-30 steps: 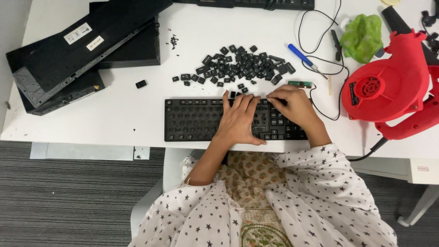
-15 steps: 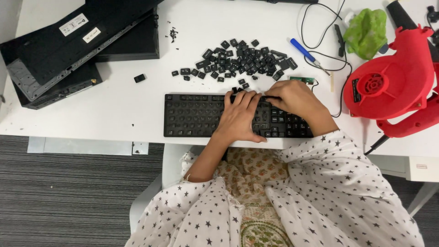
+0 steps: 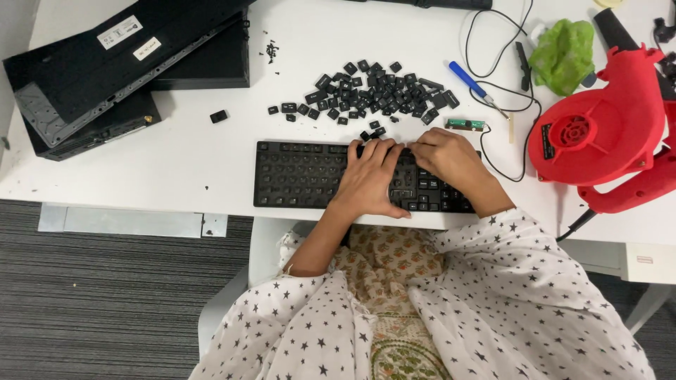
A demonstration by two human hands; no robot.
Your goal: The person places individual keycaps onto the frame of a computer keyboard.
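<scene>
Right hand [image 3: 447, 158] sits slightly further left along the keyboard [image 3: 303, 174] top edge, fingertips now almost touching the left hand [image 3: 371, 179]. Left hand spreads flatter over the keys.

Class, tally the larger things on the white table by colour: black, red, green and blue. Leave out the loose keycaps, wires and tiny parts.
Black: 2, the keyboard under the left hand and right hand, and the stack of flat cases.
Red: 1, the blower.
Green: 1, the crumpled cloth.
Blue: 1, the blue-handled screwdriver.
Total: 5
</scene>
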